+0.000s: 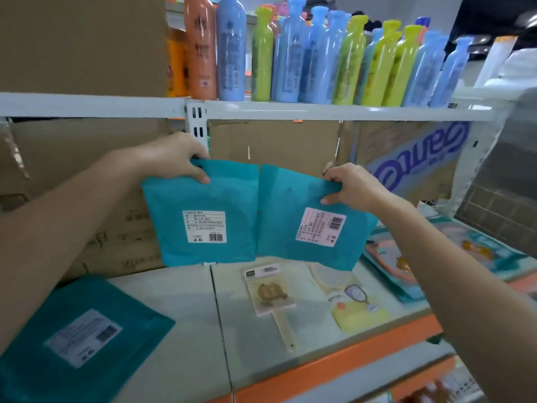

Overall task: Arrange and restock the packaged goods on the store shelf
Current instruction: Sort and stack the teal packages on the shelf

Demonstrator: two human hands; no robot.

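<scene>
One teal packet [84, 338] lies flat on the shelf [180, 330] close to me, on my left side, with its white sticker up. Just past it, two small cards lie on the same shelf: a pale card with a stick handle [271, 295] and a yellow card [359, 309]. Above them I hold up two more teal packets side by side. My left hand [174, 155] pinches the top corner of the left packet [203, 199]. My right hand [353, 184] pinches the top corner of the right packet [284, 228], which hangs tilted. Both show white stickers with bar codes. Behind them stand brown boxes [276, 141]. Higher up, on the top shelf [319, 112], stand blue, green and orange bottles [319, 59].
</scene>
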